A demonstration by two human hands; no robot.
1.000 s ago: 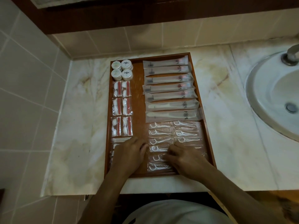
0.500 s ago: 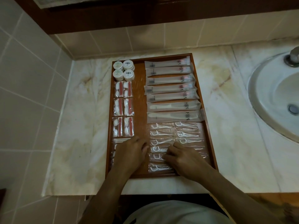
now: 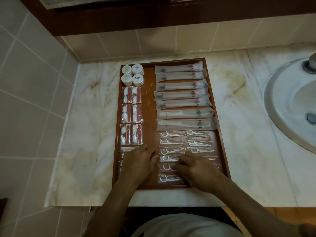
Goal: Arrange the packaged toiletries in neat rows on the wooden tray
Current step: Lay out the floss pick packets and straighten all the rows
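resting on floss packets (image 3: 169, 178) near tray (image 3: 220, 134) front edge: both hands.

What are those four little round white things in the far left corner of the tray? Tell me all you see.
The four round white containers stand upright in a tight two-by-two square in the far left corner of the wooden tray. They look like small plastic tubs, each lid printed with a small emblem. They touch one another; the red-and-white packets lie just nearer. Neither hand touches them.

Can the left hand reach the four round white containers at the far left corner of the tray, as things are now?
Probably yes: the left hand lies on the tray's left side, and only flat packets lie between it and the round containers.
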